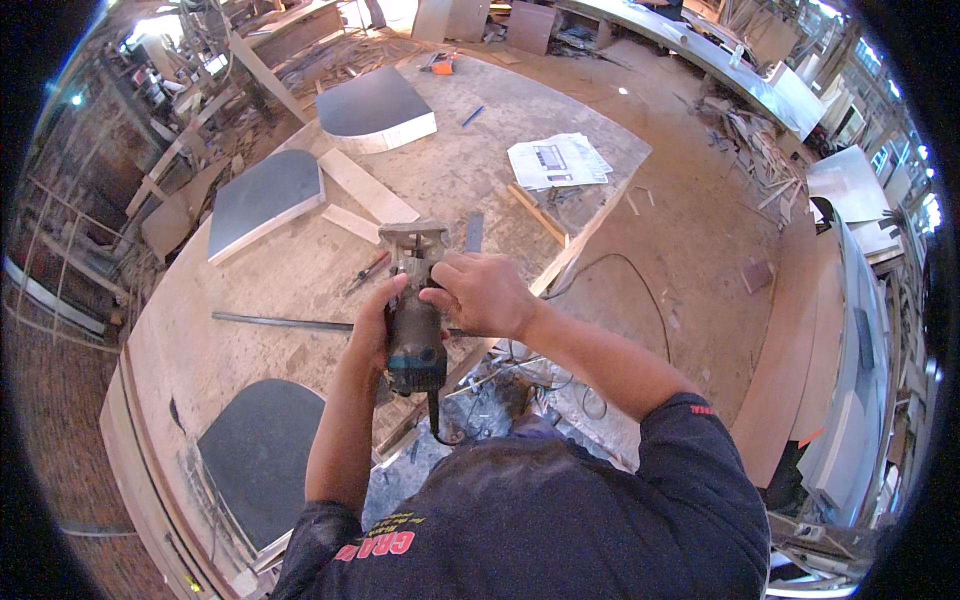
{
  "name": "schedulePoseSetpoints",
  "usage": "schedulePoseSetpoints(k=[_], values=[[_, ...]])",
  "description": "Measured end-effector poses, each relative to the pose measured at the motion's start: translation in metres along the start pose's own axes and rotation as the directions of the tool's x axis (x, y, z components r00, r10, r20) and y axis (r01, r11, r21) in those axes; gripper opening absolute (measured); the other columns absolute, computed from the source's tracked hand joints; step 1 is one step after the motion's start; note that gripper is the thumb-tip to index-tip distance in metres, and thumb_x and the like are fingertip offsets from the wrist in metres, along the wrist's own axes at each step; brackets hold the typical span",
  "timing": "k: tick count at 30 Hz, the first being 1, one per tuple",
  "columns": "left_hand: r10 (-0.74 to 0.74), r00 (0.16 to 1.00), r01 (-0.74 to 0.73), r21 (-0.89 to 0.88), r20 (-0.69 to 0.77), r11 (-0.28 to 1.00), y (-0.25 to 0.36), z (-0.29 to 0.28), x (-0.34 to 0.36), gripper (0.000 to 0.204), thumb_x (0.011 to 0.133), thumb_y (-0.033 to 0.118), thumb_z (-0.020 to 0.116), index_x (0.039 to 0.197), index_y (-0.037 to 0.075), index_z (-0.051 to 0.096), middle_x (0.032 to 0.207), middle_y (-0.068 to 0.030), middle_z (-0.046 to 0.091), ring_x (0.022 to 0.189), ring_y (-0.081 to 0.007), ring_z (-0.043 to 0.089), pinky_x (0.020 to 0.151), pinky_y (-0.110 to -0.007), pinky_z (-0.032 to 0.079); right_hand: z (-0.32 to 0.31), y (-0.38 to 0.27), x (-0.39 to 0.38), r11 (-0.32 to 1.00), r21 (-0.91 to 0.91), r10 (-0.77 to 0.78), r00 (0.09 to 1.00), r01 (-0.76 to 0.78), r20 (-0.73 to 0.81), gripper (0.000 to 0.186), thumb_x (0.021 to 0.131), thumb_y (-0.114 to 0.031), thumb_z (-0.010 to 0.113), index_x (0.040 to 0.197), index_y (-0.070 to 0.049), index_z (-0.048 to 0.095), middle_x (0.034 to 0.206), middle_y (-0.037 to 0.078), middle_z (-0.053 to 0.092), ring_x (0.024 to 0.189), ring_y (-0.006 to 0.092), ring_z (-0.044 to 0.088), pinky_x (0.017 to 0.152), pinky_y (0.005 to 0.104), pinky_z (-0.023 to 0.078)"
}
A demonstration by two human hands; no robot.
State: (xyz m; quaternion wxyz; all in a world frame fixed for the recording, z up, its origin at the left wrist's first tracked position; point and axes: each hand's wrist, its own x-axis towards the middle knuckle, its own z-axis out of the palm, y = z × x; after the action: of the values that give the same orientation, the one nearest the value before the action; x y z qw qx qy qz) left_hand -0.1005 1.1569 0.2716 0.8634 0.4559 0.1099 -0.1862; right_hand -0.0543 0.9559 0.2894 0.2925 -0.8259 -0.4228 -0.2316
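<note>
Both my hands are on a dark jigsaw (416, 338), held over the near edge of the wooden worktable (300, 285). My left hand (371, 325) is closed around the left side of its body. At the front end, by the metal base plate (412, 232), my right hand (488, 295) has its fingers curled against the tool. The power cord (435, 415) hangs from the rear of the jigsaw toward me. Whether a blade is fitted I cannot tell. Behind the tool lie a long metal bar (280, 321) and a slim reddish tool (368, 271).
Dark-topped panels with rounded edges lie at the near left (262, 455), mid left (265, 200) and far side (375, 100). Printed sheets (556, 160), wood strips (370, 185) and an orange tool (440, 64) are on the table. A cable (650, 285) trails across the floor.
</note>
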Motion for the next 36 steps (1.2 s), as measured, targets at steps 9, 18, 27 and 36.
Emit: schedulePoseSetpoints(k=[9,18,27,36], values=[[-0.006,0.986,0.009,-0.020,0.168,1.000,0.007,-0.005,-0.013,0.058,0.098,0.048,0.054,0.123,-0.004,0.058,0.098,-0.0217,0.072,0.071,-0.0365,0.074,0.063,-0.045,0.065,-0.005,-0.004,0.014,0.979,0.009,-0.204,0.979,0.204,0.002,0.033,0.096,-0.035,0.068,0.078,-0.010,0.055,0.074,0.009,0.054,0.066,0.0321,0.063,0.056,0.0436,0.049],[0.018,0.992,-0.016,-0.021,0.122,1.000,0.009,-0.018,-0.023,0.062,0.097,0.054,0.052,0.120,-0.003,0.060,0.095,-0.0222,0.072,0.073,-0.0356,0.074,0.065,-0.047,0.064,0.010,-0.027,0.017,0.987,0.160,-0.009,0.998,0.020,-0.069,0.037,0.097,-0.035,0.068,0.076,-0.007,0.057,0.072,0.013,0.059,0.065,0.0364,0.064,0.056,0.0462,0.049],[0.076,0.983,-0.060,-0.100,0.166,0.993,0.005,-0.023,-0.034,0.060,0.097,0.050,0.055,0.123,-0.003,0.058,0.099,-0.0220,0.072,0.074,-0.0373,0.075,0.065,-0.045,0.064,0.007,-0.036,0.025,0.976,0.005,-0.216,0.973,0.217,-0.079,0.036,0.094,-0.036,0.071,0.076,-0.009,0.054,0.073,0.008,0.053,0.063,0.0305,0.062,0.054,0.0431,0.048],[0.116,0.967,-0.117,-0.011,0.225,0.993,0.016,-0.023,-0.047,0.057,0.099,0.050,0.052,0.118,-0.003,0.061,0.096,-0.0210,0.071,0.075,-0.0354,0.075,0.064,-0.043,0.063,0.010,-0.042,0.028,0.963,0.128,-0.226,0.968,0.238,-0.106,0.034,0.093,-0.027,0.073,0.072,-0.010,0.052,0.071,0.008,0.051,0.058,0.0314,0.059,0.049,0.0440,0.044]])
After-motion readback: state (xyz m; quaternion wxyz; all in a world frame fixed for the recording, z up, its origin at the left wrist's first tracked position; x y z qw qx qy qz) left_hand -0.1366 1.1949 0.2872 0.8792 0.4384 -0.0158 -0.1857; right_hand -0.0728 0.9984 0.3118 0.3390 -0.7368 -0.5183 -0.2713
